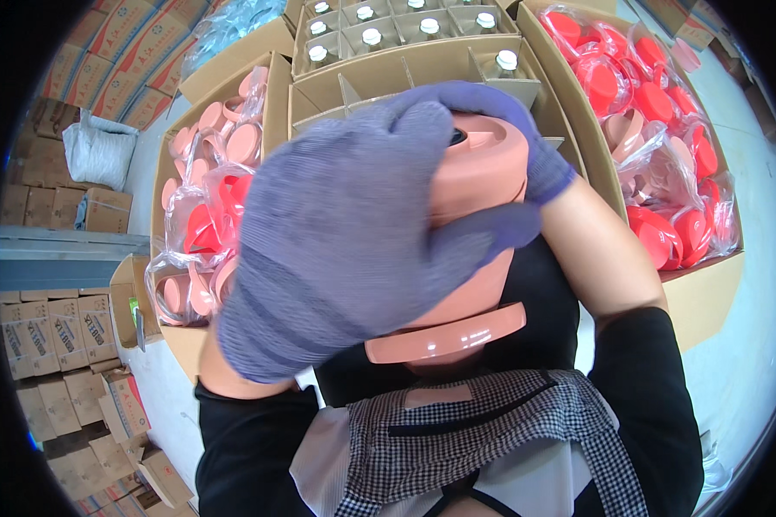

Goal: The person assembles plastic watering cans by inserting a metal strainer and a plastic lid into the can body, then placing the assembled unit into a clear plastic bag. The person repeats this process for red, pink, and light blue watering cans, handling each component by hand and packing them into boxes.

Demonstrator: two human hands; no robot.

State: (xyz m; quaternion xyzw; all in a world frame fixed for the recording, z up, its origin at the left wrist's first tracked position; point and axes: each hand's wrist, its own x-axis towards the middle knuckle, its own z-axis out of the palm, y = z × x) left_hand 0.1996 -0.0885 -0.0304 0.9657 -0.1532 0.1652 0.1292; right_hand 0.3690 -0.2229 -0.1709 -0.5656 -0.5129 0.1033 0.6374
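Observation:
A pink thermos jug (470, 293) stands upright close to my body, its rounded top part tilted slightly toward the upper right. A wide pink ring or rim (448, 333) flares out at its lower end. My left hand (345, 228), in a grey-purple knit glove, is closed around the jug's left side, with the thumb across its front. My right hand (526, 142), gloved too, curls around the far and right side of the top. A small dark spot shows at the top, beside the left fingers. Much of the jug's left side is hidden by the left glove.
Ahead is a divided carton (388, 90) with a white-capped bottle (505, 62); another behind holds several more. The left carton (276, 103) holds pink and red plastic parts in clear bags; the right carton (612, 185) holds mostly red ones. Stacked boxes (60, 332) line the left.

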